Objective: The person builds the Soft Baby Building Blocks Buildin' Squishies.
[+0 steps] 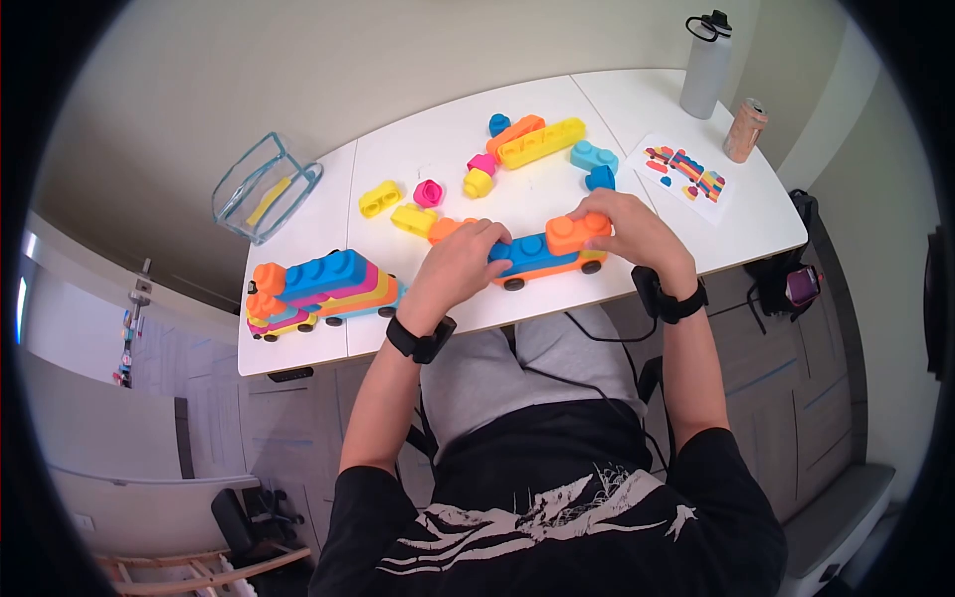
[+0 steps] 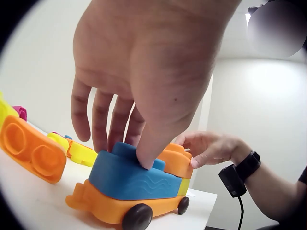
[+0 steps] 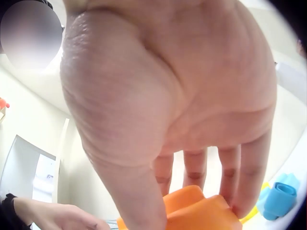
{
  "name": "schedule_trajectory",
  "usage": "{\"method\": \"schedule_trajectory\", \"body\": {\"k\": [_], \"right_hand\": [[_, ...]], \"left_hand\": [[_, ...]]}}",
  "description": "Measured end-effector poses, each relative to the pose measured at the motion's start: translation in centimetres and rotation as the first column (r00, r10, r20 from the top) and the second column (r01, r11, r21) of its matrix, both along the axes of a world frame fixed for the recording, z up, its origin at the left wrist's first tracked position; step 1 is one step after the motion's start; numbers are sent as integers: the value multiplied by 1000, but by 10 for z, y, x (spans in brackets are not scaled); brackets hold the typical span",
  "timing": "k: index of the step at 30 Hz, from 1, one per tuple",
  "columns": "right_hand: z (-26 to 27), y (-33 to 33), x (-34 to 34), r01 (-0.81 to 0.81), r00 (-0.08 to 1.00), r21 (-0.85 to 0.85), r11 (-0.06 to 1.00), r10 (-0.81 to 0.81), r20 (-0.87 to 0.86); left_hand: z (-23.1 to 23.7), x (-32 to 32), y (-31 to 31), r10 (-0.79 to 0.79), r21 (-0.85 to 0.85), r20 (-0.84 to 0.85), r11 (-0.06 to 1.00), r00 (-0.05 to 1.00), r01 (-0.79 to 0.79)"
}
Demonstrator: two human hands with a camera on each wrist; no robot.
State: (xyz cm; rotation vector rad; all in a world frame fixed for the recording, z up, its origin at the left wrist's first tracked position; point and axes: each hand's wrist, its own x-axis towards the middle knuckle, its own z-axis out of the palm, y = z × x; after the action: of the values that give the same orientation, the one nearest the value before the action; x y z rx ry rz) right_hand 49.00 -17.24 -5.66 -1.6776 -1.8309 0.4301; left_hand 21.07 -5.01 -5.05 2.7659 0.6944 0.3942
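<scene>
A toy wagon with an orange wheeled base [image 2: 108,207] and black wheels stands near the table's front edge. On the base sits a long blue building block [image 2: 129,179], with a bit of a yellow block [image 2: 183,187] at its right end. My left hand [image 1: 453,269] holds the blue block from above at its left end, thumb on the near side of a stud and fingers behind. My right hand [image 1: 642,234] grips an orange two-stud block [image 1: 577,232] on the wagon's right end, thumb in front and fingertips on the far side.
A built train [image 1: 333,289] stands at the left. Loose blocks lie behind the wagon, among them a long yellow one [image 1: 542,143] and a light blue one [image 1: 594,156]. A picture sheet [image 1: 686,177], can [image 1: 746,130] and bottle [image 1: 706,75] are at right, a clear bin [image 1: 264,189] at left.
</scene>
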Motion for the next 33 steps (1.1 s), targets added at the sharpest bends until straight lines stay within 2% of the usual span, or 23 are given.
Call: {"method": "schedule_trajectory", "body": {"k": [2,3,5,6,7,9,10,12,13,15,18,22,24,25,27,28,30,31,33], "right_hand": [[0,-1,1,5,1000,-3,1000,-5,6],[1,-2,3,12,1000,-6,1000,-12,12],[5,-6,4,9,1000,-28,1000,-8,22],[9,-6,5,3,999,-51,999,-1,33],[11,-9,4,-1,999,-48,999,3,36],[13,-13,3,13,1000,-33,999,-12,25],[14,-14,5,13,1000,-32,999,-12,27],[13,-14,9,16,999,-67,998,-13,50],[12,-15,12,19,999,-68,997,-16,50],[10,-15,18,26,999,-92,995,-22,37],[7,-14,19,25,998,-86,996,-20,61],[5,-15,16,32,997,-81,996,-26,66],[3,-13,16,15,998,-88,996,-10,65],[4,-14,15,27,998,-87,996,-21,65],[6,-14,13,28,998,-106,994,-21,58],[7,-14,11,32,998,-108,994,-26,59],[6,-11,9,14,999,-112,994,-10,35],[5,-10,8,13,999,-113,993,-8,37],[2,-7,6,4,1000,-128,992,-3,8]], "left_hand": [[3,-3,11,49,-233,36,972,998,-39],[5,-4,21,48,-229,37,973,998,-38],[6,-6,39,121,12,85,992,989,-122],[4,-7,45,166,68,13,984,986,-167],[-4,-9,53,170,70,16,983,985,-171],[-29,-11,73,87,224,-45,972,995,-75],[-33,-9,78,88,225,-43,971,995,-76],[-41,-5,88,135,125,-243,986,961,-107],[-36,-2,87,132,124,-243,987,961,-104],[-22,4,78,189,71,-418,982,889,-176],[-23,-6,82,122,20,-331,992,936,-123],[-16,-12,72,51,43,-310,998,949,-39],[-12,-9,67,90,-153,-388,975,917,-160],[-7,-8,62,79,-151,-388,977,918,-149],[1,-7,52,201,-67,-208,973,957,-219],[7,-6,43,196,-69,-207,974,958,-214],[19,2,23,95,43,186,994,978,-105],[24,5,15,97,41,188,993,977,-106],[28,11,1,-65,77,226,996,972,49]]}}
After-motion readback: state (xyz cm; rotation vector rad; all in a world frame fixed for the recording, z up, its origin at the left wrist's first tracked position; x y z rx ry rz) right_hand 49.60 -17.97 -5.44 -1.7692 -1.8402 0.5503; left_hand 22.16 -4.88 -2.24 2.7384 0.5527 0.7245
